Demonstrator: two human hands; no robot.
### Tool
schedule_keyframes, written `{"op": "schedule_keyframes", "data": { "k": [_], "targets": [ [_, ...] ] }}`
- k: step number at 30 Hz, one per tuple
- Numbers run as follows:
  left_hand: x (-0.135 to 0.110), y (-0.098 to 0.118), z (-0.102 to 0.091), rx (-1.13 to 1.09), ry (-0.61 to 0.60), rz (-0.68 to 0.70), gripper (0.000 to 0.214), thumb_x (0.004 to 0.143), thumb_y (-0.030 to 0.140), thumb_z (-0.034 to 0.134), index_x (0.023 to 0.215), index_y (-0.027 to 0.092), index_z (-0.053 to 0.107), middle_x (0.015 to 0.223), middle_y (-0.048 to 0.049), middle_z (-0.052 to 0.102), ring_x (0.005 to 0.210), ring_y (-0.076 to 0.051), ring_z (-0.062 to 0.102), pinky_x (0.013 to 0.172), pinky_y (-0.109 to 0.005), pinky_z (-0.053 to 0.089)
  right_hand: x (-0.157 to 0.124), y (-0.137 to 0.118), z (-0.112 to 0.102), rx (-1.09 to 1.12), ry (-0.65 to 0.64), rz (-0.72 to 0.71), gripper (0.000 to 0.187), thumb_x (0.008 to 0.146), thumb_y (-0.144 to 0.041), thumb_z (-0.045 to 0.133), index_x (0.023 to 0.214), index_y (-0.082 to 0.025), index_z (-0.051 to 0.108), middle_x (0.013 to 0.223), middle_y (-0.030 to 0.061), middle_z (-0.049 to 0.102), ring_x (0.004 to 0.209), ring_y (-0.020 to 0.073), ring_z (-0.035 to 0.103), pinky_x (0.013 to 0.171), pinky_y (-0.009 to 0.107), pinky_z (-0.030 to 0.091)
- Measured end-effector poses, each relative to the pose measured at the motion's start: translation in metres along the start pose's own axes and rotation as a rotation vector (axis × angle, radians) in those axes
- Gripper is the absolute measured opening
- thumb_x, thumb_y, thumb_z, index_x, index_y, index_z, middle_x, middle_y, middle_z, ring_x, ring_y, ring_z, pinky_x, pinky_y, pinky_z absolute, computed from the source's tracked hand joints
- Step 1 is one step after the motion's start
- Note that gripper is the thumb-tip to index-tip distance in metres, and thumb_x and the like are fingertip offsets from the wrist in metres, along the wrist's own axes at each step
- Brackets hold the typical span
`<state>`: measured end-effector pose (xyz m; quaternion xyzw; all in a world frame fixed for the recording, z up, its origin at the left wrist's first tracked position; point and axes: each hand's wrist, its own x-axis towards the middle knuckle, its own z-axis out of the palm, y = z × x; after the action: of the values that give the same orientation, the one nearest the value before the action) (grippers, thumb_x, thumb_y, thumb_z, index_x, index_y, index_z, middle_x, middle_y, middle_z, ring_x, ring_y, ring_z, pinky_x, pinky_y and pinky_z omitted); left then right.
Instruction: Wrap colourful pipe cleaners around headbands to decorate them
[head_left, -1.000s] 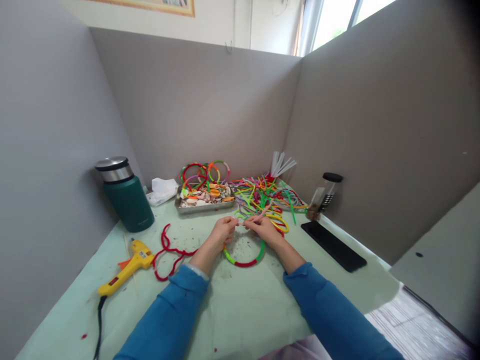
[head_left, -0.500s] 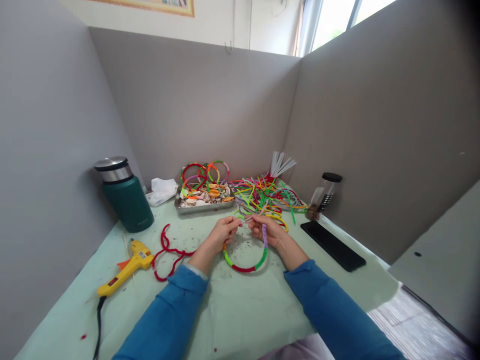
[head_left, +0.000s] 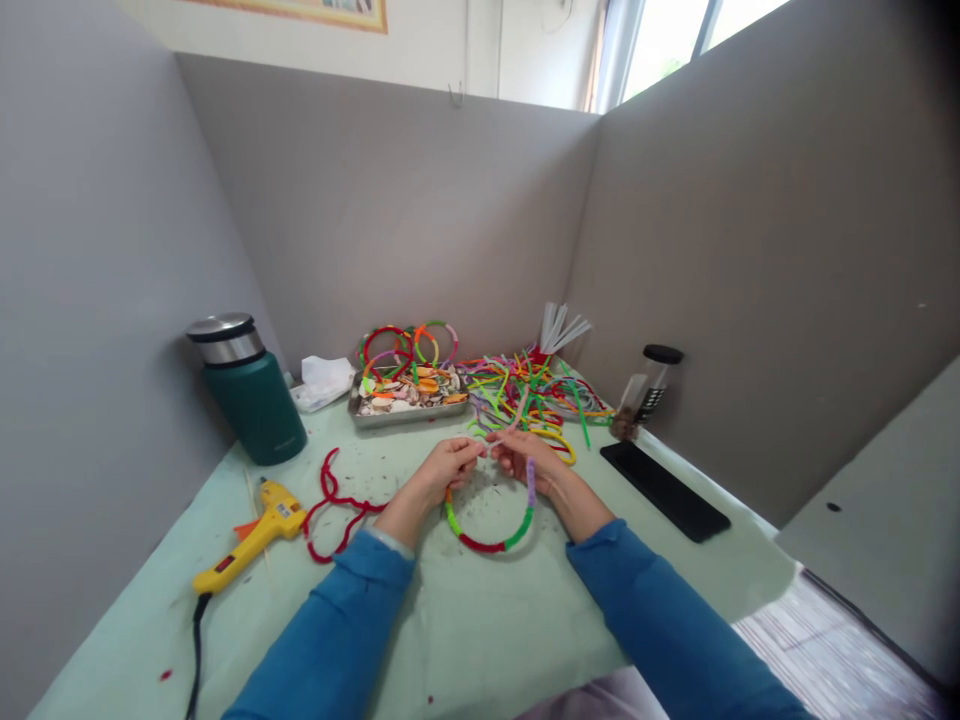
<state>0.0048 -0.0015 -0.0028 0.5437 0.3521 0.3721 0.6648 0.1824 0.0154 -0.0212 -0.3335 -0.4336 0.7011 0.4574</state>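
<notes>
My left hand is closed on one end of a ring wrapped in orange, lime, red, green and purple pipe cleaner. The ring hangs down between my hands, its purple end beside my right wrist. With its fingers pinched, my right hand grips a pale pink pipe cleaner whose loose end points up and away. The fingertips of both hands nearly meet at the top of the ring, and they partly hide the spot where the pink strand meets it.
Left of my arms lie a yellow glue gun and a twisted red pipe cleaner. A green flask, a metal tray of shells with rings, a heap of pipe cleaners, a jar and a black phone stand around.
My right hand has shifted slightly left, toward my left fingertips. The pink pipe cleaner's free end now points more steeply upward, and the ring has tipped a little.
</notes>
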Motion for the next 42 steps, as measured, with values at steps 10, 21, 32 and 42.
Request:
{"op": "schedule_keyframes", "data": {
  "k": [10, 21, 32, 42],
  "targets": [
    [0.006, -0.007, -0.003, 0.017, 0.096, 0.023, 0.03, 0.072, 0.043, 0.062, 0.069, 0.015, 0.049, 0.049, 0.0088, 0.027, 0.036, -0.002, 0.019, 0.033, -0.017, 0.011, -0.002, 0.003, 0.007, -0.143, -0.054, -0.021, 0.025, 0.064, -0.03, 0.073, 0.078, -0.012, 0.062, 0.066, 0.0006, 0.061, 0.046, 0.0049, 0.047, 0.042, 0.017, 0.036],
    [0.004, -0.003, 0.005, 0.074, 0.16, 0.04, 0.03, 0.069, 0.041, 0.064, 0.074, 0.016, 0.048, 0.046, 0.0102, 0.031, 0.033, -0.002, 0.02, 0.034, -0.017, 0.011, -0.001, 0.004, 0.007, -0.113, -0.037, -0.026, 0.026, 0.06, -0.025, 0.075, 0.077, -0.013, 0.061, 0.064, 0.0004, 0.061, 0.046, 0.0063, 0.05, 0.042, 0.017, 0.038],
    [0.009, -0.01, 0.003, 0.112, 0.167, 0.096, 0.032, 0.069, 0.043, 0.064, 0.07, 0.015, 0.048, 0.049, 0.0077, 0.041, 0.031, -0.001, 0.025, 0.033, -0.017, 0.013, 0.004, 0.008, 0.002, -0.12, -0.053, -0.025, 0.023, 0.065, -0.03, 0.071, 0.077, -0.011, 0.063, 0.069, 0.003, 0.061, 0.049, 0.007, 0.051, 0.041, 0.017, 0.037],
    [0.002, -0.008, -0.001, 0.032, -0.072, -0.004, 0.029, 0.071, 0.039, 0.064, 0.073, 0.015, 0.049, 0.053, 0.0054, 0.047, 0.03, 0.0, 0.024, 0.03, -0.017, 0.011, -0.002, 0.002, 0.009, -0.134, -0.002, -0.044, 0.03, 0.054, -0.027, 0.077, 0.073, -0.014, 0.058, 0.052, -0.0031, 0.052, 0.044, 0.0078, 0.047, 0.041, 0.02, 0.034]
  ]
}}
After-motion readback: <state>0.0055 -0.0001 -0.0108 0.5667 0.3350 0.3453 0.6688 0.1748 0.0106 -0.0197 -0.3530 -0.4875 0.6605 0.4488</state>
